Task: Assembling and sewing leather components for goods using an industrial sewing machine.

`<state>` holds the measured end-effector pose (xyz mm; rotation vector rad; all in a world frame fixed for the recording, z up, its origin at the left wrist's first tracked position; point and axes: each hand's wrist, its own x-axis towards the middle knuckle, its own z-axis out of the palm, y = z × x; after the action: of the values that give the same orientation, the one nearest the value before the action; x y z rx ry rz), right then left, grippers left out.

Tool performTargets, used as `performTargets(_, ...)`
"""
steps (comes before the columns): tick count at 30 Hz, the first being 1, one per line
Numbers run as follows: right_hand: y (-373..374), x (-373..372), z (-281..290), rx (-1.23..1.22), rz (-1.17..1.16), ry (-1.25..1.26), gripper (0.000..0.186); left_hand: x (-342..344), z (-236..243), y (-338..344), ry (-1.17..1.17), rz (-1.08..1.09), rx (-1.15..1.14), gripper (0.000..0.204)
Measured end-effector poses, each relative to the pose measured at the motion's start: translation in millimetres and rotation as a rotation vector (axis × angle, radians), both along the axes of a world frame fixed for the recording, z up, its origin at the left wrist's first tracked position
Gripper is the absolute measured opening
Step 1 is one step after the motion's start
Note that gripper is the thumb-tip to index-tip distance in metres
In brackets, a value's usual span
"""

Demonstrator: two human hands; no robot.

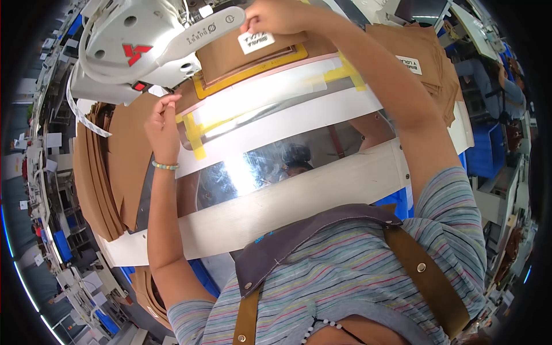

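Observation:
My right hand [279, 17] is at the top centre, fingers curled together just over a white printed label [256, 43]. That label lies on a brown flat piece [221, 54], which rests inside a yellow frame [253, 75]. What the right fingertips hold, if anything, is hidden. My left hand [163, 126] is raised beside the frame's left end, below a white machine head [123, 40] that looks like a sewing machine. Its thumb and fingers are pressed together; anything between them is too small to tell. A long grey bar [201, 37] reaches from the machine toward the right hand.
Brown flat pieces are stacked at the left [95, 172] and at the right [437, 69], where one bears a white label. Yellow tape [194, 137] marks the white work surface [276, 141]. A shiny metal plate [253, 169] lies nearer me. A blue bin [487, 150] stands at the far right.

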<state>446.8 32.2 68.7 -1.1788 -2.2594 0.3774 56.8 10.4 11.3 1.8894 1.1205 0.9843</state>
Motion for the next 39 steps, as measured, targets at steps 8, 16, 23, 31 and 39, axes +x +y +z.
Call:
performTargets(8,14,-44,-19,-0.180,-0.276,-0.227,0.024,3,1,37,0.818,-0.194,0.700,0.040)
performTargets(16,9,-52,-28,-0.087,-0.328,-0.231,0.014,28,-2,63,0.806,-0.359,0.467,0.048)
performTargets(23,11,-47,-38,-0.078,-0.301,-0.136,0.013,46,2,77,0.714,-0.501,0.492,0.050)
performTargets(31,17,-45,-54,0.142,-0.261,-0.019,0.012,48,5,87,0.657,-0.496,0.491,0.047)
performTargets(39,5,-69,-47,0.190,0.029,-0.088,0.024,40,-5,96,0.685,-0.472,0.580,0.043)
